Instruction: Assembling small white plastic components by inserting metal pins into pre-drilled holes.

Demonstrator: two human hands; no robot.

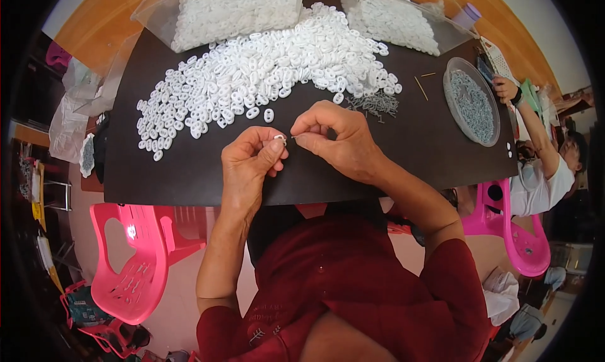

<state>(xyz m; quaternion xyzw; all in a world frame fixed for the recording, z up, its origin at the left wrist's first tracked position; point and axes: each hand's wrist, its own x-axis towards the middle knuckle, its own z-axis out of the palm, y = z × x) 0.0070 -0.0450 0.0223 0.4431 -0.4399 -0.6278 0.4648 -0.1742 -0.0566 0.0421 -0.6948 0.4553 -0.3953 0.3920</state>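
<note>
pinching a small white piece (280, 139), the left hand (247, 157) has thumb and fingers closed on it just above the near part of the dark tabletop (403, 157). the right hand (340, 138) has its thumb and forefinger drawn together on a tiny slim item (292, 137), too small to identify surely. the relation that counts is the narrow gap between the two hands: the white piece lies directly left of the right fingertips, at about the same depth, near but seemingly apart. the slim item runs roughly left to right, toward the piece. the piece's long axis is hard to read, since the left thumb covers much of it. the left hand has the piece; the right is just beside. beyond them, a loose white oval (269, 115) lies near the big white pile (252, 72), with grey screws (378, 103) to the far right of the hands.
</note>
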